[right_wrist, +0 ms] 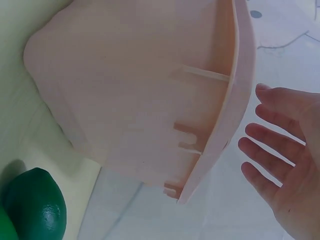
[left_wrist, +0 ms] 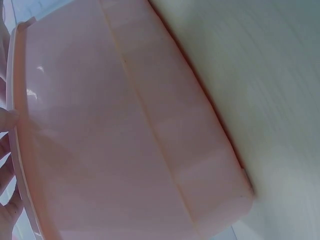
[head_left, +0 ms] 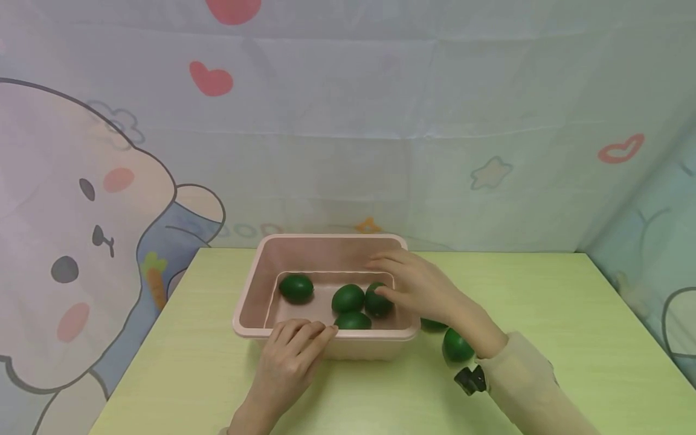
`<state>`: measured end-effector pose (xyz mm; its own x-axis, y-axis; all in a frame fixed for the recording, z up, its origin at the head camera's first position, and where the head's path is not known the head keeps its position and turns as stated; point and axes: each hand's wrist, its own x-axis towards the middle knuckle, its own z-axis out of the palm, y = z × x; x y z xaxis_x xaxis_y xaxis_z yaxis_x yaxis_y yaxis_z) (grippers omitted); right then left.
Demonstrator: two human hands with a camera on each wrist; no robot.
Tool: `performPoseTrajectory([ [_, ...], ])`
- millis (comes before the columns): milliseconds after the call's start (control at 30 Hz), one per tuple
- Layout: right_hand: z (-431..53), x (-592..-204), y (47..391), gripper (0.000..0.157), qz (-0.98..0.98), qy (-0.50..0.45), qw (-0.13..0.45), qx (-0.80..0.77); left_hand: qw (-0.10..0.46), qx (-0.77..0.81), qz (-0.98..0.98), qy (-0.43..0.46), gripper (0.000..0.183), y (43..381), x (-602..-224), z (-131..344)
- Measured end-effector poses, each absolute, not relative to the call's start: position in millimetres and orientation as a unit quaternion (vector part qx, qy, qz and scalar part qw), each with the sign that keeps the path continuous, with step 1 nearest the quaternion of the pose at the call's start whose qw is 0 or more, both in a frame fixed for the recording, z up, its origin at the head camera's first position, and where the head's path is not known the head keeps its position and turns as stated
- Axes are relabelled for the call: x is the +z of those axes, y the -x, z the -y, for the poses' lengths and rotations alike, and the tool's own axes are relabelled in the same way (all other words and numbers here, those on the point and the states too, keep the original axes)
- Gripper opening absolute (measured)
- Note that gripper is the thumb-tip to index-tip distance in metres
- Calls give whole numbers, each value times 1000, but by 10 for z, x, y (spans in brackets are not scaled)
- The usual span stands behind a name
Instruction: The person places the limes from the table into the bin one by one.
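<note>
The pink plastic bin (head_left: 328, 347) stands on the table with several glossy dark green, lime-like fruits inside. One fruit (head_left: 296, 289) lies at the left; another fruit (head_left: 348, 299) lies in a cluster toward the right. My left hand (head_left: 290, 353) grips the bin's front rim, fingers bent over it. Above the bin's right side, my right hand (head_left: 415, 281) reaches over the rim with fingers spread and holding nothing. Its fingers overlap the rightmost fruit (head_left: 379, 300) in the head view. In the right wrist view, that hand (right_wrist: 285, 150) is apart from the rim.
Two more green fruits lie on the table right of the bin: one fruit (head_left: 458, 345) under my right forearm, the other fruit (head_left: 434, 325) partly hidden by the bin. A printed cloth (head_left: 326, 121) hangs behind the pale yellow table (head_left: 544, 302). A small black object (head_left: 470, 380) sits at my right cuff.
</note>
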<state>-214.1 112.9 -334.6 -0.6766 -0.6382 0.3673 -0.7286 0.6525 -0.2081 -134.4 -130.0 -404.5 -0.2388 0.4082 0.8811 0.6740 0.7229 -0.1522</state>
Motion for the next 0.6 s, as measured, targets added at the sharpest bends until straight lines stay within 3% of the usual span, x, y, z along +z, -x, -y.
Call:
performPoseTrajectory([
  [600, -1325, -3595, 1899, 41, 890, -302, 194, 281, 501, -136, 781, 348, 26, 1340, -4062, 1300],
])
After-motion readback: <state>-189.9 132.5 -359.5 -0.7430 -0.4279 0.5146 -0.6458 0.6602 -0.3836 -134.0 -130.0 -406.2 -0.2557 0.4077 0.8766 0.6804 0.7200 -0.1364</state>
